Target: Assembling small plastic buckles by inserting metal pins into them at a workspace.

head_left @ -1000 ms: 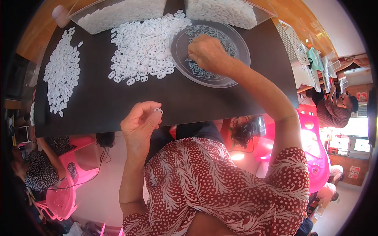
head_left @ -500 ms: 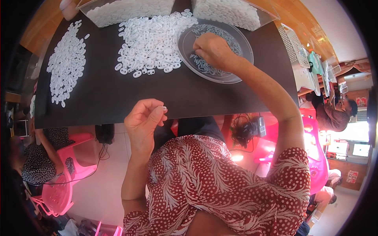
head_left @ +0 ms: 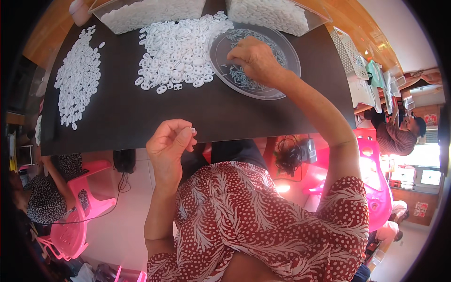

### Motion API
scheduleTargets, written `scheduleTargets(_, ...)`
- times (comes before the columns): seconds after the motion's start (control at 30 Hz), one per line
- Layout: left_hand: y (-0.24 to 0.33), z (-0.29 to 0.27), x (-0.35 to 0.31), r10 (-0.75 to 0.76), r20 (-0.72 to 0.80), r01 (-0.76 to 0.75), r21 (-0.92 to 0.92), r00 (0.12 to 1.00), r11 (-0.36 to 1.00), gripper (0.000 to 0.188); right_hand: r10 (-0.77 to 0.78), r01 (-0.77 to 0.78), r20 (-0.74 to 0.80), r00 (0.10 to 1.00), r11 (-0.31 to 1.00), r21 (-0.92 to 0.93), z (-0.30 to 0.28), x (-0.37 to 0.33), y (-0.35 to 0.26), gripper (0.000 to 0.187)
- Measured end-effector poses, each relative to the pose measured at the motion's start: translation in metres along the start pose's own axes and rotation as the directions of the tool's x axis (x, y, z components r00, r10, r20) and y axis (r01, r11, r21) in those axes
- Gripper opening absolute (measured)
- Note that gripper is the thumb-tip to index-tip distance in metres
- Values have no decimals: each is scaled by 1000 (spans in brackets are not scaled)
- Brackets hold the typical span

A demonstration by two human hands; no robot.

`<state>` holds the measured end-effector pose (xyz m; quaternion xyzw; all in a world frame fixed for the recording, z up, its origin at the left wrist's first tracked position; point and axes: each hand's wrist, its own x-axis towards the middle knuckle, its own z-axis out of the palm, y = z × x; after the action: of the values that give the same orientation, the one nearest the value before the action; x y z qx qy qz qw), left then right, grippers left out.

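My left hand (head_left: 168,143) is closed near the table's front edge, thumb and forefinger pinching a small white oval plastic piece (head_left: 193,129). Over a round clear tray (head_left: 270,97) on the right, my right hand (head_left: 256,58) has its fingers bent together and pointing down. Many tiny grey-blue slender pins (head_left: 244,81) lie scattered in that tray; whether one is between my right fingertips is too small to tell. A heap of white oval pieces with two holes (head_left: 176,56) touches the tray's left side. A second heap of white pieces (head_left: 77,80) is spread at the table's left.
Two clear bins (head_left: 152,16) (head_left: 270,16) full of white pieces stand at the back of the dark table (head_left: 122,113). Perforated white racks (head_left: 350,54) adjoin its right end. Pink chairs (head_left: 70,230) and other people (head_left: 49,192) are on both sides.
My right hand has lifted and shifted slightly within the tray, its fingers a little less tucked. My left hand keeps its pinch on the white piece. The whole view has shifted slightly.
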<state>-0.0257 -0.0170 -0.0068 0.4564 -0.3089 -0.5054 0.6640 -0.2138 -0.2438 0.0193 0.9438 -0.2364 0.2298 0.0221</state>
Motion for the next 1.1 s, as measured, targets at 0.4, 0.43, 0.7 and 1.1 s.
scheduleTargets(0.4,-1,1,-1,-4,8,4,-10,1000,1000,10,100,-67,265,959,989,-132,7,4,1,7)
scheduleTargets(0.43,-1,0,-1,-5,2,5,-14,1000,1000,10,82,-43,279,957,989,-143,8,7,0,7)
scheduleTargets(0.7,1,2,1,23,-31,-24,-54,999,998,11,-36,49,99,994,991,-124,10,6,-5,8)
scheduleTargets(1.1,3,-2,1,89,-27,-90,-22,996,996,15,266,-294,124,956,864,410,-37,-2,-47,8)
